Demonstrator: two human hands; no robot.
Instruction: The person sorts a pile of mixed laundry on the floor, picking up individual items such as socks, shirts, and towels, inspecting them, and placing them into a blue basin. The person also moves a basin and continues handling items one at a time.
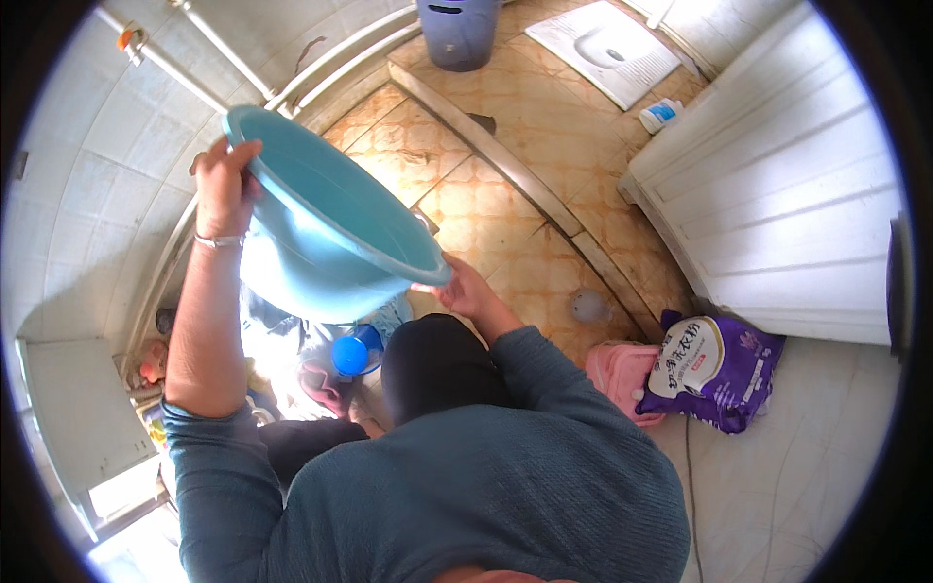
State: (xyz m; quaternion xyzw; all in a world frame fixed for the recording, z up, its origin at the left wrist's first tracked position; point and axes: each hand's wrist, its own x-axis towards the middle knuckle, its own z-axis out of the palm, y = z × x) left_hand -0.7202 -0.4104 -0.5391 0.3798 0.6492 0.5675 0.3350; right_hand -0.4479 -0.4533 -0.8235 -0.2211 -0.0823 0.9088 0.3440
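Observation:
A large light-blue plastic basin [321, 255] is held up and tilted, its mouth facing away from me toward the tiled floor. At the upper left of its rim, my left hand [224, 186] grips the edge, a bracelet on the wrist. My right hand [459, 288] grasps the rim's lower right end, with part of the fingers hidden under it. No contents show in the visible part of the basin. Below it, in strong glare, lie a bright blue plastic container [353, 353] and a heap of clothes [321, 382], partly hidden by the basin and my body.
A raised tile ledge [510, 171] crosses the stained floor. Beyond it are a squat toilet [605, 52], a purple-grey bucket [458, 33] and a white bottle [660, 115]. At right stand a white panelled cabinet [773, 182], a purple washing-powder bag [721, 375] and a pink bag [623, 372].

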